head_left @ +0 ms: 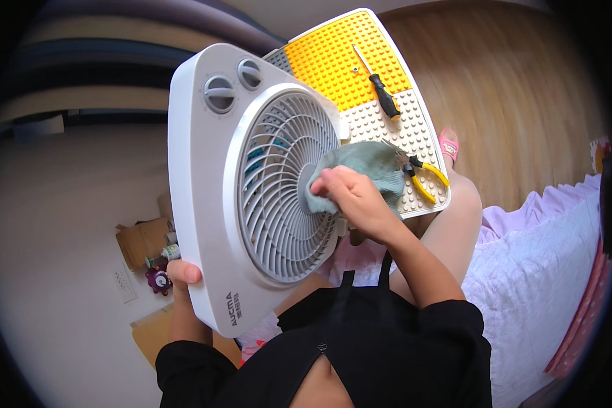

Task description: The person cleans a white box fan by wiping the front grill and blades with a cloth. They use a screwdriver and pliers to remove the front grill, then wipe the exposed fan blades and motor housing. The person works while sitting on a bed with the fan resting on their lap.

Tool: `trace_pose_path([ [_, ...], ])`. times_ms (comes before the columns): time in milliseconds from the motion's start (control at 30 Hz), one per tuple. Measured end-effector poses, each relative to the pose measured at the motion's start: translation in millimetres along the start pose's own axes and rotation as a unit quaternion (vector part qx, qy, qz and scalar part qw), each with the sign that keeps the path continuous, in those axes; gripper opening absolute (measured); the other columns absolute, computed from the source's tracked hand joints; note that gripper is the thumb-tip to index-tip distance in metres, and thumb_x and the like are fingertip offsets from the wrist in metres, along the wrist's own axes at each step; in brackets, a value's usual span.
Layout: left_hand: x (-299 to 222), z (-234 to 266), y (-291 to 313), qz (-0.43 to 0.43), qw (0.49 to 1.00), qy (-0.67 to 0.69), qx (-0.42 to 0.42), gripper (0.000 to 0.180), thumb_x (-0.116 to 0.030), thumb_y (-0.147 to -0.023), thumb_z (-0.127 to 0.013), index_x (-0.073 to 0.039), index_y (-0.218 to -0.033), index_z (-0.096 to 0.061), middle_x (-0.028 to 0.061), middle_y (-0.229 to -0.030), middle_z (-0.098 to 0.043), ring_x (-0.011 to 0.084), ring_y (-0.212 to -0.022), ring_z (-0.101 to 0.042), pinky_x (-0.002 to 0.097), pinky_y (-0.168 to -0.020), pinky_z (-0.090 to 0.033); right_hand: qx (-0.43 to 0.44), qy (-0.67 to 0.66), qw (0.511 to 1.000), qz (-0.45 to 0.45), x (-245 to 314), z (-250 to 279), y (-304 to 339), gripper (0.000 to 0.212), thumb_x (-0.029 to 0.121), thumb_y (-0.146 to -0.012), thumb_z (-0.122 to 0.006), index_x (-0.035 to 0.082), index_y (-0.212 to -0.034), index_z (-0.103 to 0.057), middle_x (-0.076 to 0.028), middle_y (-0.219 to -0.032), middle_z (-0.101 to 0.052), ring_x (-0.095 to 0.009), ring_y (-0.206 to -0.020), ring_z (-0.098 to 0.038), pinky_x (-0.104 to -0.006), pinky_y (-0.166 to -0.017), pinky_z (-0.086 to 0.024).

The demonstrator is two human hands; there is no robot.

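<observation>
A white box fan (214, 183) with a round spiral grille and two grey knobs stands tilted before me. My left hand (184, 273) grips its lower left edge, the thumb on the front and the other fingers hidden behind. In my right hand (352, 197) is a grey-green cloth (368, 160), pressed against the middle of the grille. The cloth's loose part spreads over the studded board (423, 129) behind the fan. Beside the cloth lie pliers (420, 175) with yellow and black handles. Farther off, a black-handled screwdriver (382, 92) rests across the yellow and white panels.
A small metal piece (355, 69) lies near the screwdriver shaft. My bent leg (449, 224) is right of the board, next to a bed with a white cover (523, 285). Wooden floor (517, 88) stretches beyond. At left, a cardboard box (141, 243) and small items sit low down.
</observation>
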State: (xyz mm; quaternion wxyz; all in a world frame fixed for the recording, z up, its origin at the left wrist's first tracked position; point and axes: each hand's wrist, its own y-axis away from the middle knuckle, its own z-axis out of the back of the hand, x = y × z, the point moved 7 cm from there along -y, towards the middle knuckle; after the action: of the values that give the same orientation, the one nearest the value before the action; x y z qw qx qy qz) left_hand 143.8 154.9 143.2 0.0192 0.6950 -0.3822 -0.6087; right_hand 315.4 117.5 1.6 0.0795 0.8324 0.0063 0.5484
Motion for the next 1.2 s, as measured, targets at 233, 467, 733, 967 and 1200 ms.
trace_pose_path([
  [233, 8.6, 4.8, -1.4, 0.018, 0.999, 0.029, 0.024, 0.097, -0.029, -0.050, -0.068, 0.005, -0.134, -0.034, 0.0268, -0.120, -0.050, 0.0380, -0.107, -0.054, 0.0419, -0.089, -0.046, 0.155, 0.384, 0.909, -0.039, 11.2, -9.7, -20.4, 0.038, 0.030, -0.096, -0.040, -0.005, -0.093, -0.056, -0.012, -0.078, -0.059, -0.022, -0.073, -0.056, -0.0358, -0.072, -0.045],
  [467, 14.9, 1.0, -1.1, 0.054, 0.996, 0.063, 0.038, 0.096, -0.026, -0.050, -0.068, 0.006, -0.134, -0.034, 0.0288, -0.120, -0.049, 0.0399, -0.108, -0.052, 0.0419, -0.090, -0.044, 0.334, 0.196, 0.862, -0.328, -10.5, -4.5, -25.4, 0.042, 0.030, -0.096, -0.040, -0.005, -0.109, -0.059, -0.011, -0.100, -0.061, -0.017, -0.090, -0.058, -0.0324, -0.076, -0.047],
  [733, 14.2, 7.8, 5.4, 0.078, 0.991, 0.104, 0.042, 0.097, -0.022, -0.048, -0.068, 0.007, -0.133, -0.034, 0.0302, -0.119, -0.050, 0.0416, -0.107, -0.051, 0.0438, -0.089, -0.043, 0.362, -0.086, 0.799, -0.472, -25.6, -13.0, -29.7, 0.021, 0.014, -0.090, -0.050, -0.002, -0.099, -0.062, -0.009, -0.091, -0.066, -0.017, -0.077, -0.065, -0.0320, -0.068, -0.055],
  [967, 14.6, 4.1, 7.0, 0.064, 0.990, 0.098, 0.075, 0.095, -0.023, -0.048, -0.068, 0.007, -0.132, -0.036, 0.0288, -0.117, -0.052, 0.0409, -0.105, -0.053, 0.0442, -0.087, -0.045, 0.257, -0.353, 0.730, -0.525, -37.2, -21.4, -11.3, 0.019, 0.006, -0.085, -0.049, -0.005, -0.092, -0.062, -0.015, -0.083, -0.066, -0.023, -0.072, -0.066, -0.0364, -0.066, -0.056],
  [1200, 14.3, 5.6, 9.0, 0.066, 0.993, 0.090, 0.050, 0.093, -0.025, -0.050, -0.069, 0.007, -0.132, -0.037, 0.0282, -0.116, -0.053, 0.0396, -0.102, -0.055, 0.0436, -0.085, -0.047, 0.204, 0.092, 0.917, -0.331, -34.8, -8.0, -24.4, 0.022, 0.016, -0.087, -0.052, 0.003, -0.075, -0.063, -0.009, -0.068, -0.064, -0.023, -0.055, -0.061, -0.0365, -0.052, -0.047],
])
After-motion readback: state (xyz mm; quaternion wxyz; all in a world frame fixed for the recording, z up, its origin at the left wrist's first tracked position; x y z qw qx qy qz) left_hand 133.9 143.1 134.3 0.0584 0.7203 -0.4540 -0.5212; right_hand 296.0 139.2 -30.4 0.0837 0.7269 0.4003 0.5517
